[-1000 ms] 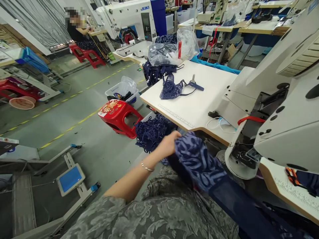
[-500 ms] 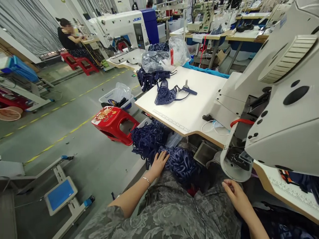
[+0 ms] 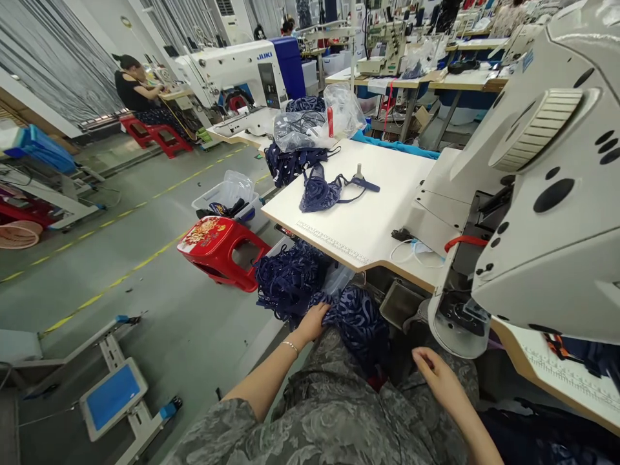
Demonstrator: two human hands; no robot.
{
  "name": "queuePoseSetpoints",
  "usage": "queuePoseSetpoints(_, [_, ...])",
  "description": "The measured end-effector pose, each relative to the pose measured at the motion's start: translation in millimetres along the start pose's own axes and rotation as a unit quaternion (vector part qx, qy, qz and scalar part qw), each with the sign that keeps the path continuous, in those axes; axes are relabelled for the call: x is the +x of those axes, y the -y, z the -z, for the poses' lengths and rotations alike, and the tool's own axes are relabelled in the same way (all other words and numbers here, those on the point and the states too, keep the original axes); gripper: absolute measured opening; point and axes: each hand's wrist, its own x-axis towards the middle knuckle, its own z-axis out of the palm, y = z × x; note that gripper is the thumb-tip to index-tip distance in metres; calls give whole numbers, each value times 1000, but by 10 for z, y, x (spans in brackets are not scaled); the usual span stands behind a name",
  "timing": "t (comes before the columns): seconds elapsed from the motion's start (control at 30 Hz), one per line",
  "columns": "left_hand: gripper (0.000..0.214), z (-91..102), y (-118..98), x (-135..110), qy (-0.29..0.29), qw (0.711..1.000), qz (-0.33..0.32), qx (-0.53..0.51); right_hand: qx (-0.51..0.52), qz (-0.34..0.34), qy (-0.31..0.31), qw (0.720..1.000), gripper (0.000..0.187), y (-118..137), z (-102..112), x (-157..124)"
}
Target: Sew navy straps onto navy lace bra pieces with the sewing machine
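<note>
A bundle of navy patterned bras (image 3: pixel 359 320) lies on my lap at the table's edge. My left hand (image 3: pixel 314 321) is closed on the left side of this bundle, its fingertips hidden in the cloth. To the right of the bundle, my right hand (image 3: pixel 438 376) hovers over my lap, fingers loosely bent and apart, with nothing visible in them. Beyond my left hand, a heap of navy straps and bras (image 3: pixel 290 278) hangs by the table's front edge. A single navy bra (image 3: pixel 320 192) lies on the white tabletop (image 3: pixel 382 223).
A white sewing machine (image 3: pixel 542 252) stands close on the right. At left are a red stool (image 3: pixel 220 248) and a clear plastic bin (image 3: pixel 227 197). More navy bras (image 3: pixel 295 161) and plastic bags (image 3: pixel 343 110) are at the table's far end. A person (image 3: pixel 133 87) sits at another machine.
My left hand's fingers, spread flat on the bundle before, have curled into the cloth. My right hand has moved left, nearer the bundle. The view has tilted up slightly.
</note>
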Motion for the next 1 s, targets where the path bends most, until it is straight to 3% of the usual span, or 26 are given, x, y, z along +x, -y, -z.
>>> queuePoseSetpoints(0.2, [34, 101, -127, 247, 45, 998, 32, 2, 4, 58, 33, 998, 30, 272, -491, 132])
queuePoseSetpoints(0.37, [35, 292, -254, 229, 73, 992, 92, 37, -4, 72, 56, 996, 31, 302, -577, 149])
queuePoseSetpoints(0.5, [34, 602, -329, 263, 107, 987, 101, 71, -6, 90, 98, 991, 31, 352, -693, 98])
queuePoseSetpoints(0.53, [34, 687, -349, 281, 116, 985, 100, 78, -21, 100, 80, 992, 36, 386, -753, 86])
queuePoseSetpoints(0.6, [34, 837, -402, 309, 133, 982, 96, 92, -88, 124, -14, 988, 51, 477, -886, 81])
queuePoseSetpoints(0.67, [34, 937, -474, 313, 155, 979, 87, 103, -177, 158, -123, 964, 56, 583, -999, 112])
queuePoseSetpoints(0.73, [34, 973, -556, 296, 188, 973, 73, 111, -251, 198, -167, 933, 56, 689, -1049, 195])
queuePoseSetpoints(0.83, [33, 921, -652, 254, 249, 961, 47, 113, -335, 251, -121, 900, 72, 821, -979, 437])
queuePoseSetpoints(0.93, [32, 809, -688, 219, 278, 954, 31, 111, -399, 282, 13, 872, 91, 902, -816, 779])
queuePoseSetpoints(1.0, [32, 743, -688, 184, 266, 958, 29, 106, -414, 292, 86, 858, 91, 931, -739, 991])
